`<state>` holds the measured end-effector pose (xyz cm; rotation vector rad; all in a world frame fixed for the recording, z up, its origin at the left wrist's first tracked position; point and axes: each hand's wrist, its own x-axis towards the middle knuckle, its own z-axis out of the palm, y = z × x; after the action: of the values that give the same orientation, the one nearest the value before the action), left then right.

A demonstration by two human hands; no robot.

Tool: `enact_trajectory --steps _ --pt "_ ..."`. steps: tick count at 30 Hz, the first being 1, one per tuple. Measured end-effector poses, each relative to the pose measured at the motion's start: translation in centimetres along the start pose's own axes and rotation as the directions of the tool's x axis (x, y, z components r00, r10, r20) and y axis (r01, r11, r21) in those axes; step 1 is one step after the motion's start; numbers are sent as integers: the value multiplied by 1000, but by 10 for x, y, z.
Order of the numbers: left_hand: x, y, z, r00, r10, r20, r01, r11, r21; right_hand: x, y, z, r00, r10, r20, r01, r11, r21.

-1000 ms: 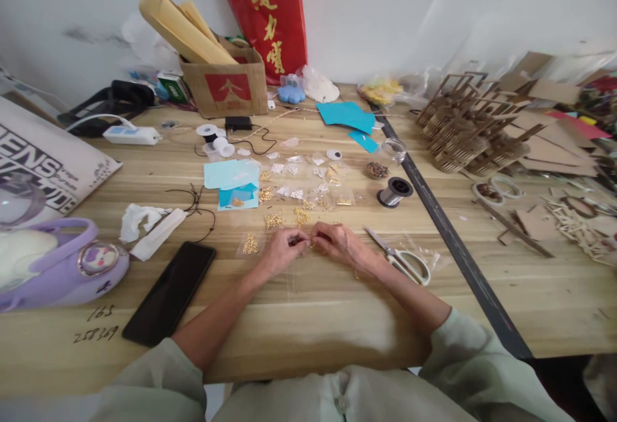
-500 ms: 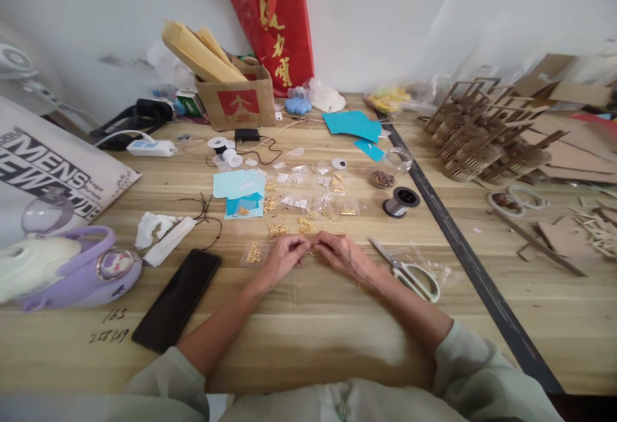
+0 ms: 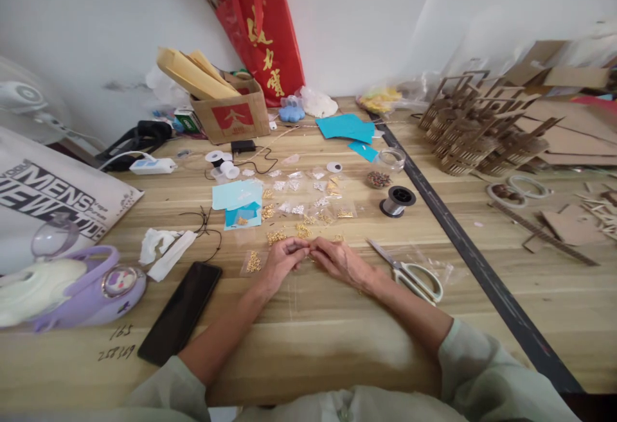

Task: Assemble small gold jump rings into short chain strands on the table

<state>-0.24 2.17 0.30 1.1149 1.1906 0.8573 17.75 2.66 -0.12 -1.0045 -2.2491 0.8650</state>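
My left hand (image 3: 285, 259) and my right hand (image 3: 336, 259) meet fingertip to fingertip low over the wooden table. Both are closed in a pinch; whatever lies between the fingers is too small to make out. A thin pale thread or wire (image 3: 292, 297) seems to hang below the left fingers. Just beyond the hands are gold beads (image 3: 303, 229) in a small pile, and another heap of gold beads (image 3: 276, 237). A small bag of gold beads (image 3: 253, 261) lies left of my left hand. Scissors (image 3: 407, 272) rest to the right of my right hand.
Small bags of silver pieces (image 3: 294, 184) lie farther back. A wire spool (image 3: 398, 201) stands at the right, beside a black strip (image 3: 443, 223). On the left are a black phone (image 3: 180, 313) and a purple bottle (image 3: 91, 287). Bamboo-like baskets (image 3: 475, 133) stand far right.
The camera view has tilted and shifted slightly, so the background sits a little differently. Both hands stay together in the same pinch, with only slight finger movement.
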Motion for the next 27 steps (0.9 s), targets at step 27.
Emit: enact_trajectory --steps 27 --pt "3 -3 3 999 28 15 -29 999 37 2 3 -7 999 50 -16 -48 995 89"
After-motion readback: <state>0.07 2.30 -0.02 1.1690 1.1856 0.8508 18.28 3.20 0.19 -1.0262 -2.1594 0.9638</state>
